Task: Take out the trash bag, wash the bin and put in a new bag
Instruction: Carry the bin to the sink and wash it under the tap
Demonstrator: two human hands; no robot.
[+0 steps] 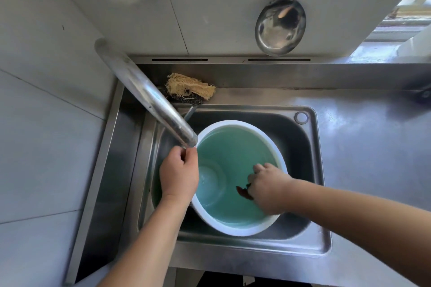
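Note:
A round bin (235,154) with a white rim and a teal inside lies tilted in the steel sink (300,147), its mouth facing up toward me. My left hand (179,175) grips the bin's left rim just under the tip of the tap spout (149,95). My right hand (268,186) reaches inside the bin against its right wall, fingers closed on a small dark reddish scrap or cloth (243,192). What exactly it is cannot be told. No trash bag is in view.
A loofah scrubber (190,87) lies on the ledge behind the sink. A steel ladle (279,23) hangs on the tiled wall above. Steel counter (373,135) extends to the right; tiled wall stands close on the left.

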